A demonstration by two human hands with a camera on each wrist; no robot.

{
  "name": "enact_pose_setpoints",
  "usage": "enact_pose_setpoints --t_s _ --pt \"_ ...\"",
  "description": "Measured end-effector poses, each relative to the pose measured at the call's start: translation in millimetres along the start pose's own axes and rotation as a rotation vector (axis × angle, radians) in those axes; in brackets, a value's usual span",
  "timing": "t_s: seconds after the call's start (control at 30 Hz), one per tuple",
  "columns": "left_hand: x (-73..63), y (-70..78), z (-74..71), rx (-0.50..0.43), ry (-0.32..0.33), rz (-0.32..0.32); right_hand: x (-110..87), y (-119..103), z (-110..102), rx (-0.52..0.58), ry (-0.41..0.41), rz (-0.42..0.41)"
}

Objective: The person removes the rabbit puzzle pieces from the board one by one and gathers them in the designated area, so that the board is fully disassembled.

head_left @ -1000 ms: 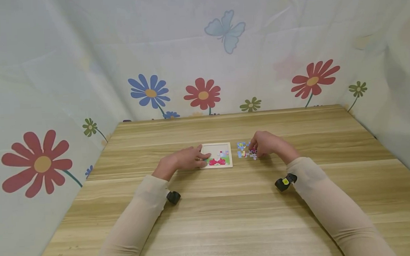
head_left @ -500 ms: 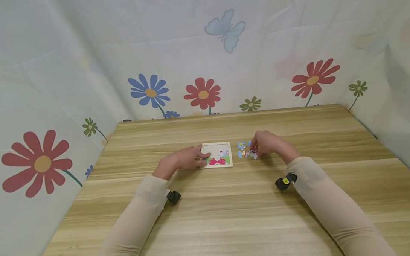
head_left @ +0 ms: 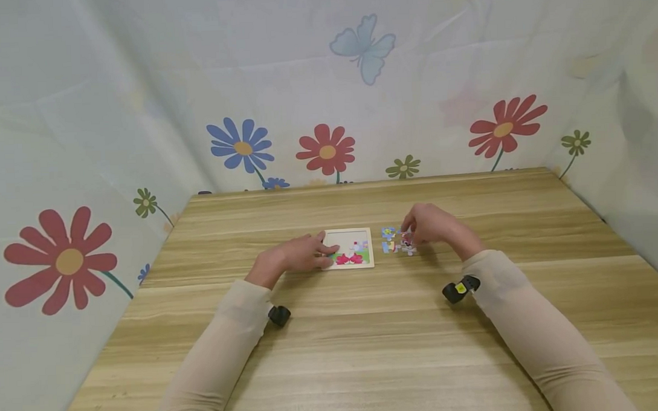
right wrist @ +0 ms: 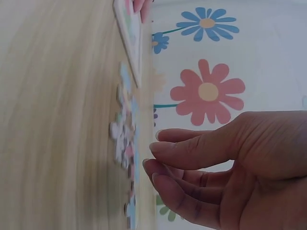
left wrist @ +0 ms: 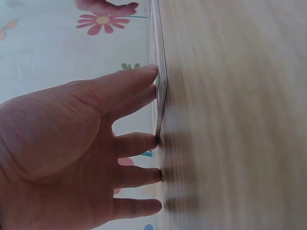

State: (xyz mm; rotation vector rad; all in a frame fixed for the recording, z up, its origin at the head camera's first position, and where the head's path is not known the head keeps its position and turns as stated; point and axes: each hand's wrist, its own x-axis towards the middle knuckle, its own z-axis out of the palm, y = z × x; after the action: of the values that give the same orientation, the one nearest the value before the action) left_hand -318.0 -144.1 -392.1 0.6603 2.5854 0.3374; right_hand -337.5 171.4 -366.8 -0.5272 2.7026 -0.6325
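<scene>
My left hand (head_left: pixel 303 253) rests on the left side of a square puzzle tray (head_left: pixel 372 252) with a pale rim. In the left wrist view the fingers of my left hand (left wrist: pixel 72 148) are fairly straight; thumb and some fingertips touch the tray, others the table. Pink, green and white puzzle pieces (head_left: pixel 350 259) fill its lower part. My right hand (head_left: pixel 429 224) hovers over loose jigsaw pieces (head_left: pixel 389 247) right of the tray. In the right wrist view, the right hand's fingers (right wrist: pixel 165 189) are loosely bent, apart from the pieces, and nothing shows between them.
Both hands work above a wood-grain table (head_left: pixel 333 326). A white curtain (head_left: pixel 281 80) printed with flowers and a butterfly hangs behind it and at the sides. Each sleeve cuff carries a small black camera (head_left: pixel 279 316).
My right hand has lifted slightly off the loose pieces and shifted a little away, leaving more of them visible. The left hand and the tray stay where they were.
</scene>
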Motion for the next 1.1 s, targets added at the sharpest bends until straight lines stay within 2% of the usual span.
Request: enact_pose_setpoints --t_s 0.3,0.53,0.63,0.8,1.1 --pt "-2.3 1.1 -0.7 -0.026 -0.002 0.01 12.7 -39 9 0.029 -0.019 -0.082" --pt "-0.9 0.9 -1.6 -0.016 -0.004 0.033 26.4 -60 20 0.038 -0.043 -0.081" --pt "-1.1 -0.3 -2.1 -0.013 -0.001 0.031 30.6 -65 23 0.043 -0.055 -0.079" --pt "-1.3 -0.4 -2.3 -0.019 0.004 0.023 40.2 -69 31 -0.008 -0.071 -0.077" --pt "-1.2 0.7 -2.4 -0.022 -0.002 0.027 51.7 -69 41 -0.047 -0.074 -0.071"
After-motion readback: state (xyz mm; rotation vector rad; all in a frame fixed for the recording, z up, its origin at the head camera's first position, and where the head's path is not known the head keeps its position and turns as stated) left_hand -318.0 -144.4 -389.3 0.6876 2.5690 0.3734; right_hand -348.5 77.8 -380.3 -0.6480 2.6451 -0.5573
